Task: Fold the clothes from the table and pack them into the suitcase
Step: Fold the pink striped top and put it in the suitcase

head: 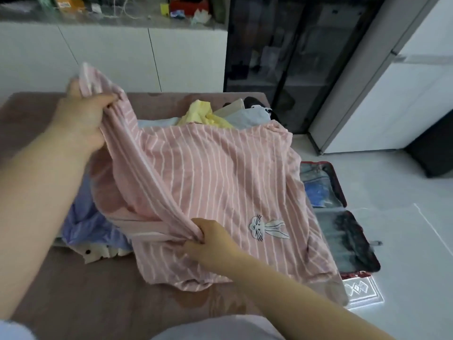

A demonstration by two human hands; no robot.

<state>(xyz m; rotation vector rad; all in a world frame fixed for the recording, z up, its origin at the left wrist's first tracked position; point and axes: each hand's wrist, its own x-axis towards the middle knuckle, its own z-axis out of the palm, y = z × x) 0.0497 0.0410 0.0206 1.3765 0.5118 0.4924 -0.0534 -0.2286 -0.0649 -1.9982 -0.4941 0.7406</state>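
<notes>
Between left hand [83, 116] and right hand [213, 244], the pinched pink shirt [208, 173] stretches.

Dim, flat indoor light; soft focus, fine detail smeared. Bright glare patch on floor [416, 241] lower right. Faint sheen on tabletop [98, 290]. Wide-angle bending at edges.

We see the shirt [208, 173] draped over the table [85, 298], with more clothes [203, 114] heaped behind it. The suitcase [328, 231] lies open on the floor [404, 217], right of the table.
</notes>
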